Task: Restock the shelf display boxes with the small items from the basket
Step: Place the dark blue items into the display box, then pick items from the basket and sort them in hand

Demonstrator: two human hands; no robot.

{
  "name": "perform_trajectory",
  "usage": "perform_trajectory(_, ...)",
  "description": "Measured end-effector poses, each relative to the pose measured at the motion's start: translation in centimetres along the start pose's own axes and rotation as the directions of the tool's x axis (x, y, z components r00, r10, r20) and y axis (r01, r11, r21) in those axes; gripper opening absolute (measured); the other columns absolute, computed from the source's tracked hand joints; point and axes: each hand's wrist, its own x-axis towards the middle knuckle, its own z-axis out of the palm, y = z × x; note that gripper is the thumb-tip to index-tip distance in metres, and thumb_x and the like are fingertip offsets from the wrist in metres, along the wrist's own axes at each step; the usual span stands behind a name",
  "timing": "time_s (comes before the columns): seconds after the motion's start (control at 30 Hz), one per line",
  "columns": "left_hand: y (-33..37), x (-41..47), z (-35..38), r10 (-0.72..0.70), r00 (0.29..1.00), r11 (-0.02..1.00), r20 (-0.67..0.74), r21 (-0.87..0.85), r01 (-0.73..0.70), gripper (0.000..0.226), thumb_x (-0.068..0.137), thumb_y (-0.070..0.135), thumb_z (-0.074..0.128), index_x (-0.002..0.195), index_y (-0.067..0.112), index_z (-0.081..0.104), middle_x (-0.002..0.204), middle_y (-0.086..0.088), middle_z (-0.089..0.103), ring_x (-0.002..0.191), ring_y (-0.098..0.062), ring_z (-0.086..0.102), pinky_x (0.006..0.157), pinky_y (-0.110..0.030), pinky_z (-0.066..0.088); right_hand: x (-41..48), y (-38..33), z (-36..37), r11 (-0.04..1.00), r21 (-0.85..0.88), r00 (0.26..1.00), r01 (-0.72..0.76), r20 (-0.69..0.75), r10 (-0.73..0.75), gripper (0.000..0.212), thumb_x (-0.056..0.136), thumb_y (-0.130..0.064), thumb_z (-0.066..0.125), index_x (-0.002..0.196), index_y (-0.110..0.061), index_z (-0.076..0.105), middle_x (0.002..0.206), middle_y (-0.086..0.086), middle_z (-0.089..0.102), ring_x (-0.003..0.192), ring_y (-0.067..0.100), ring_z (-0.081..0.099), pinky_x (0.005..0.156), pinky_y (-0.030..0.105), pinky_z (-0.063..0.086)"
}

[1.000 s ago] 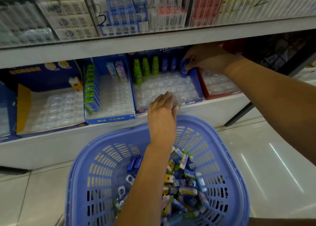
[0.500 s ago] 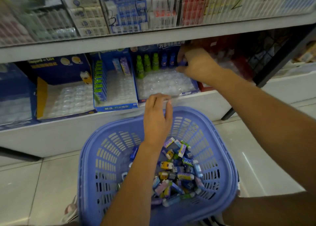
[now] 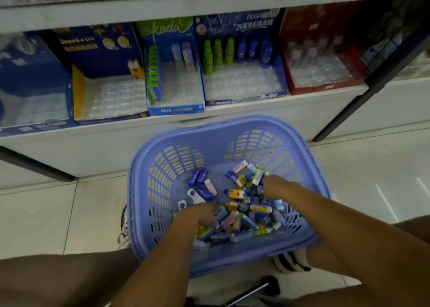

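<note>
Blue-violet plastic basket (image 3: 232, 126) on the floor held the jumbled small erasers (image 3: 246, 210), and the left hand (image 3: 202, 215) and right hand (image 3: 273, 187) had dropped from the bottle-eraser display box (image 3: 246, 99) into them, fingers buried, grip impossible to tell, probably sorting that mixed heap for another pick.

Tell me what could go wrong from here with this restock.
1. The small items in the basket are mixed kinds, and the left hand and right hand dig in with fingertips buried; a wrong kind could end up in the wrong box.
2. The green bottles and blue bottles stand upright close together at the back of the blue display box; a reach there might topple them.
</note>
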Motion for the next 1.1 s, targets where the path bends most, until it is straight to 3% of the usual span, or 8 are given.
perform_trajectory(0.23,0.0,0.7,-0.7,0.004,1.000,0.993,-0.019,-0.114,-0.006,0.051,0.096,0.019,0.048,0.145,0.017,0.035,0.137,-0.017,0.047,0.105,-0.027,0.051,0.084,-0.035,0.043,2.3,-0.3,0.5,0.998,0.045,0.993,0.035,-0.115,-0.030,0.032,0.097,-0.006,0.046,0.129,-0.002,0.049,0.123,0.015,0.058,0.112,0.028,0.058,0.091,0.035,0.046)
perform_trajectory(0.33,0.0,1.2,-1.2,-0.046,0.997,0.984,-0.055,-0.175,0.036,0.043,0.093,0.019,0.054,0.135,0.011,0.048,0.128,-0.014,0.052,0.112,-0.029,0.053,0.086,-0.034,0.045,2.8,-0.9,-0.1,0.991,0.109,0.989,0.082,-0.130,-0.067,0.006,0.095,-0.009,0.051,0.098,-0.010,0.057,0.097,0.011,0.060,0.087,0.024,0.060,0.084,0.038,0.047)
perform_trajectory(0.43,-0.3,1.6,-1.8,-0.109,0.985,0.974,-0.135,-0.213,0.078,0.032,0.089,0.024,0.062,0.111,0.001,0.063,0.103,-0.017,0.057,0.107,-0.032,0.057,0.083,-0.037,0.047,4.1,-1.2,-0.6,0.959,0.177,0.960,0.221,-0.215,-0.182,0.045,0.091,-0.022,0.060,0.055,-0.017,0.033,0.058,0.004,0.032,0.055,0.020,0.037,0.067,0.030,0.036)
perform_trajectory(0.5,-0.3,1.9,-2.5,-0.108,0.970,0.916,-0.217,-0.401,0.013,0.039,0.088,0.030,0.064,0.112,-0.001,0.064,0.110,-0.016,0.061,0.097,-0.028,0.059,0.082,-0.035,0.047,4.2,-2.0,-1.1,0.813,0.467,0.929,0.348,-0.288,-0.233,0.041,0.089,-0.023,0.064,0.054,-0.013,0.047,0.055,0.005,0.044,0.054,0.020,0.047,0.066,0.030,0.040)
perform_trajectory(0.57,0.0,1.6,-3.5,-0.071,0.958,0.807,-0.278,-0.580,-0.109,0.035,0.089,0.036,0.063,0.103,0.003,0.065,0.106,-0.014,0.064,0.078,-0.015,0.056,0.067,-0.022,0.046,4.2,-3.3,-1.7,0.431,0.827,0.926,0.361,-0.265,-0.268,0.016,0.086,-0.016,0.068,0.073,-0.008,0.062,0.064,0.003,0.063,0.060,0.017,0.063,0.067,0.028,0.052)
perform_trajectory(0.67,-0.1,1.2,-4.9,-0.059,0.951,0.690,-0.305,-0.700,-0.182,0.023,0.092,0.024,0.061,0.095,0.001,0.062,0.093,-0.017,0.066,0.078,-0.021,0.063,0.072,-0.028,0.051,4.3,-5.3,-2.4,0.086,0.958,0.912,0.273,-0.229,-0.341,0.016,0.084,-0.005,0.068,0.099,-0.003,0.063,0.087,0.009,0.071,0.078,0.020,0.070,0.076,0.026,0.059)
perform_trajectory(0.87,-3.6,0.4,-6.0,-0.275,0.908,0.563,-0.315,-0.818,-0.113,0.010,0.096,0.006,0.051,0.098,-0.002,0.056,0.096,-0.025,0.064,0.075,-0.027,0.061,0.069,-0.034,0.051,6.5,-8.7,-1.8,0.776,0.515,0.919,0.364,-0.337,-0.207,0.035,0.092,-0.004,0.056,0.127,-0.005,0.057,0.131,0.014,0.056,0.116,0.029,0.056,0.098,0.040,0.047)
perform_trajectory(1.1,-5.3,0.5,-5.7,-0.431,0.883,0.381,-0.187,-0.925,-0.010,0.022,0.098,0.021,0.045,0.087,0.003,0.052,0.064,-0.011,0.048,0.053,-0.020,0.052,0.077,-0.042,0.056,9.3,-12.1,1.4,0.905,0.274,0.923,0.325,-0.300,-0.241,0.061,0.093,-0.013,0.052,0.147,-0.020,0.025,0.140,0.022,0.036,0.120,0.039,0.049,0.098,0.042,0.044)
